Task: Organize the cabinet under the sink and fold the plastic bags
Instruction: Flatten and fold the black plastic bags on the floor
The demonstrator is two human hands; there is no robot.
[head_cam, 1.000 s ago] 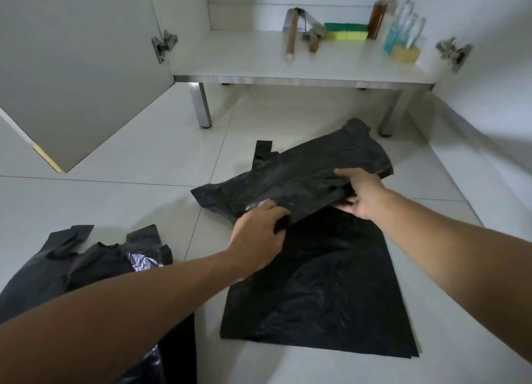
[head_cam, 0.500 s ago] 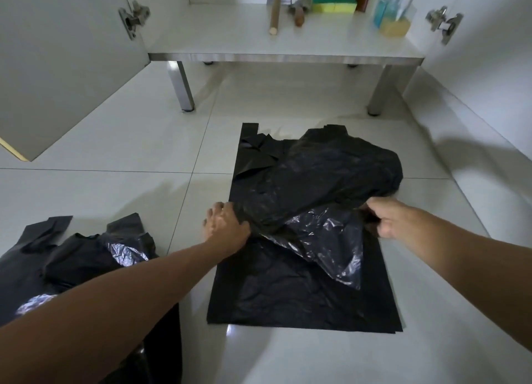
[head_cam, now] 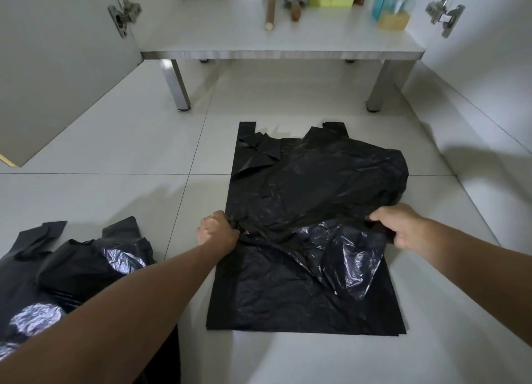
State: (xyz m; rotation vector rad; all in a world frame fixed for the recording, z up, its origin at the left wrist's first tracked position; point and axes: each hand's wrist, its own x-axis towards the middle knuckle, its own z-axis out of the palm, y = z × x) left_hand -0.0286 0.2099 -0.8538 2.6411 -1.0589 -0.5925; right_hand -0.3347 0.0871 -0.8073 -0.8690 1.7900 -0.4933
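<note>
A black plastic bag (head_cam: 313, 188) lies part-spread on the tiled floor (head_cam: 129, 199) in front of the open cabinet, on top of a flat black bag (head_cam: 288, 303) whose near half shows beneath it; its handles point to the far side. The left hand (head_cam: 216, 228) has its fingers curled, gripping the bag's left edge; the right hand (head_cam: 398, 225) pinches the bunched right edge, with a glossy flap hanging loose between the two hands. A heap of more black bags (head_cam: 74, 268) waits at the near left.

The film looks very thin, light and limp; it will hold no shape of its own, trap air, and slide readily over the bag below and the smooth tile; so I judge the best hold is at opposite edges or corners, kept taut, then pressed flat with open palms before each fold. It tears rather than breaks; sharp tugs at the handles seem the main risk.
</note>
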